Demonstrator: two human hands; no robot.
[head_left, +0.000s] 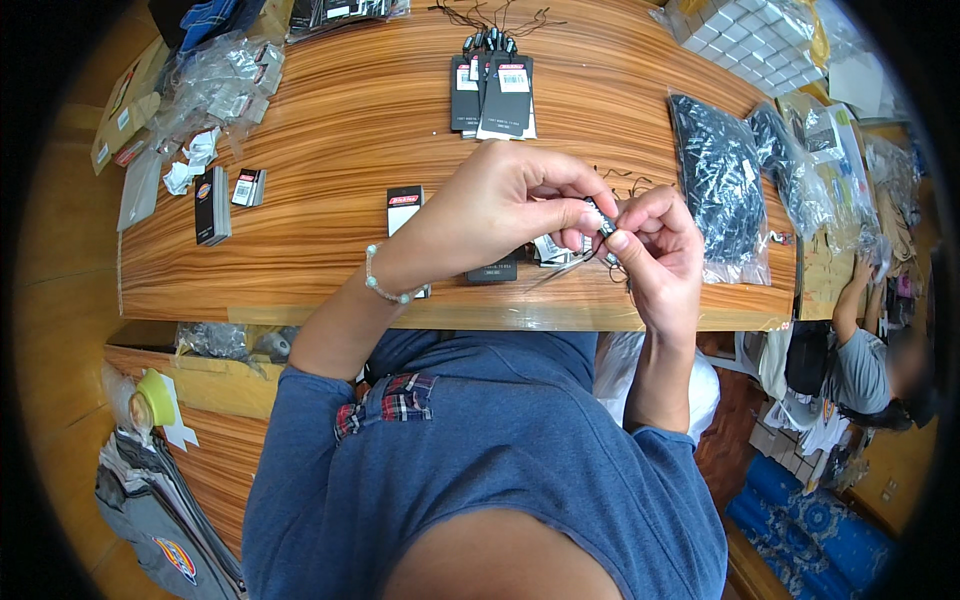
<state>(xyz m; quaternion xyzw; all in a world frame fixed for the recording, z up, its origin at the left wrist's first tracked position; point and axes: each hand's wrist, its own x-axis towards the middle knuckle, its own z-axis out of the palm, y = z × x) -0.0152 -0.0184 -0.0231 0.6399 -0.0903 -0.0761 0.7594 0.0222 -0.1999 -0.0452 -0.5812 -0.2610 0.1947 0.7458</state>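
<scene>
My left hand (515, 200), a beaded bracelet at its wrist, reaches over the table and pinches a small black hang-tag string seal (606, 228) between thumb and finger. My right hand (662, 250) closes on the same piece from the other side. Thin black cords trail beneath the fingers. Below the hands lie a black hang tag (492, 270) and some white-labelled tags, partly hidden. Left of them, a stack of tags (404, 197) is half covered by my left forearm. Farther back rests a bundle of strung black hang tags (505, 98).
A clear bag of black strings (718, 180) lies at right, with white boxes (750, 45) behind it. Two small card stacks (211, 205) and crumpled plastic bags (215, 95) occupy the left. Another person (862, 365) works at far right.
</scene>
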